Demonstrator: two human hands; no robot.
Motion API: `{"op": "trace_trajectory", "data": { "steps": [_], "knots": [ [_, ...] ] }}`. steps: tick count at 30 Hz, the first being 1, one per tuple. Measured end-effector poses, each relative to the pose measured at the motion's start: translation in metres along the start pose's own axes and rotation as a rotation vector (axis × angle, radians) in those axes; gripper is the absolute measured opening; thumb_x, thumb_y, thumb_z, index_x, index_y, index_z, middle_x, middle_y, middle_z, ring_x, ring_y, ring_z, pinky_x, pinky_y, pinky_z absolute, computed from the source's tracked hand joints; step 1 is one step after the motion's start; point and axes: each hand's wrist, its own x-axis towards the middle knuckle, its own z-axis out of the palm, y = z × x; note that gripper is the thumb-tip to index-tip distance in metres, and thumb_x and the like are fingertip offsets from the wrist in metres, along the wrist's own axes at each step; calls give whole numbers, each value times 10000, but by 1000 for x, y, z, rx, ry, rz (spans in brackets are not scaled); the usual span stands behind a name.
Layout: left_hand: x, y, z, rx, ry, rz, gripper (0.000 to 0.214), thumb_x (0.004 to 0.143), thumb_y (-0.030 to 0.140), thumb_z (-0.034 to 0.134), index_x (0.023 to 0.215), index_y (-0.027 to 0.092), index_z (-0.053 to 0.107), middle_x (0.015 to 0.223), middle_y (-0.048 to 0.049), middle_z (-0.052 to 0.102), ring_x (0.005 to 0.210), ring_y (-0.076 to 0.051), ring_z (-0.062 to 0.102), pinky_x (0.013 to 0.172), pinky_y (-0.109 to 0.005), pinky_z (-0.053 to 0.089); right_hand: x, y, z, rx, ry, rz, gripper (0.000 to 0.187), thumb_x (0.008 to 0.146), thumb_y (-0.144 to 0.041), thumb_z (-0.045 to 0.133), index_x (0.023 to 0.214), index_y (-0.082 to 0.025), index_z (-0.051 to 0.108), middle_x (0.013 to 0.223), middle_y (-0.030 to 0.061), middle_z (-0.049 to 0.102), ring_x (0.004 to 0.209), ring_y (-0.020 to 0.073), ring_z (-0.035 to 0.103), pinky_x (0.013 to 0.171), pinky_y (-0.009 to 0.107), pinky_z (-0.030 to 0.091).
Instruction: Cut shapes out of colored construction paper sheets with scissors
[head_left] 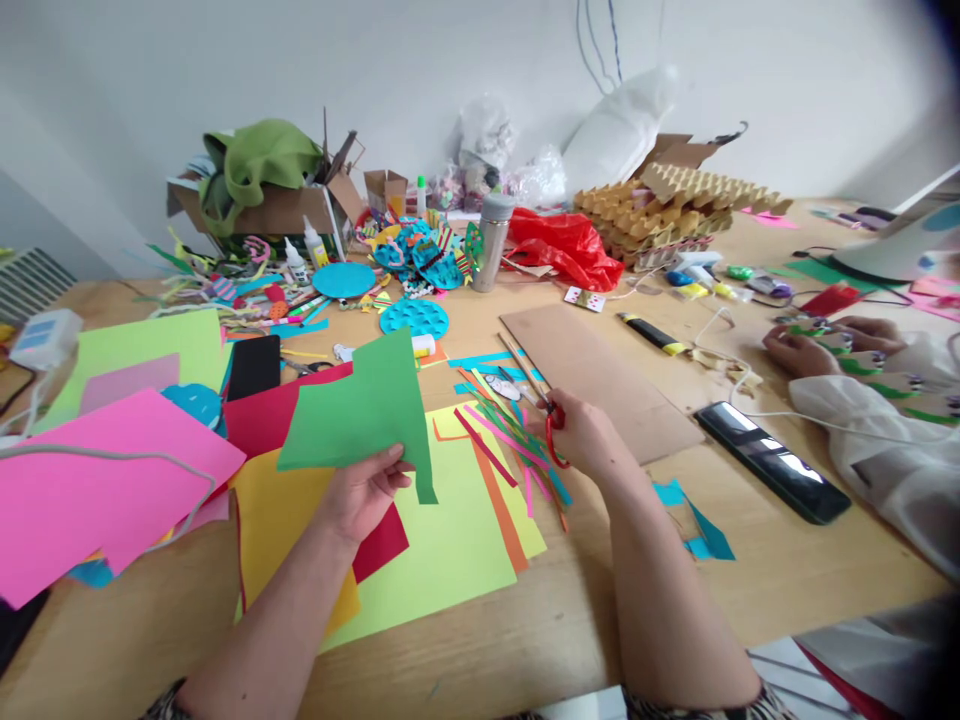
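Observation:
Between the thumb and fingers of my left hand point(375, 485) is a piece of green paper point(356, 400), cut in an L-like shape with a narrow strip hanging down on its right. My right hand point(585, 430) grips a pair of scissors point(553, 425) by the red handles, the blades pointing up and left, apart from the green paper. Below them lie several thin coloured paper strips point(517, 430) and a yellow-green sheet point(457, 540). An orange-yellow sheet point(289, 530) and a dark red sheet point(382, 543) lie under my left forearm and hand.
A brown cardboard sheet point(600, 380) lies beyond my right hand, with a box cutter point(651, 334) and a phone point(772, 460) to its right. Pink paper point(112, 480) spreads at left. A steel bottle point(493, 243) stands behind. Another person's hands point(802, 350) hold a decorated strip at right.

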Motion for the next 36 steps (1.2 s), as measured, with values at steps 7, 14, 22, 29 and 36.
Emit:
{"op": "trace_trajectory", "data": {
  "steps": [7,14,22,29,36],
  "knots": [
    [0,1,4,20,48,9,176,594,-44,696,598,124,644,530,-11,661,455,-127,631,395,-163,475,-14,-25,4,-11,-82,-268,413,662,-40,496,1026,-193,617,731,41,652,711,180,577,628,234,338],
    [1,1,6,29,72,80,155,610,-34,678,646,113,646,567,-18,669,468,-134,636,411,-188,492,-15,-33,10,30,22,-263,376,676,-50,504,1013,-173,614,825,73,662,771,205,582,692,268,354],
    [5,-4,3,139,92,212,236,542,41,760,743,113,659,603,-5,675,484,-173,650,442,-249,523,-7,-27,13,246,388,-149,213,777,-318,566,955,-204,591,717,34,652,692,210,583,679,308,368],
    [5,2,7,85,152,273,228,571,13,732,767,99,653,609,-26,673,497,-195,658,463,-277,537,-10,-29,16,286,589,-182,220,789,-341,613,965,-211,586,727,18,656,702,199,578,736,336,378],
    [4,40,5,-82,281,370,165,694,-24,605,760,126,618,635,-2,660,543,-123,659,530,-208,542,-11,-29,18,282,688,-218,223,797,-315,631,989,-206,594,749,24,665,754,204,596,773,343,387]
  ]
}}
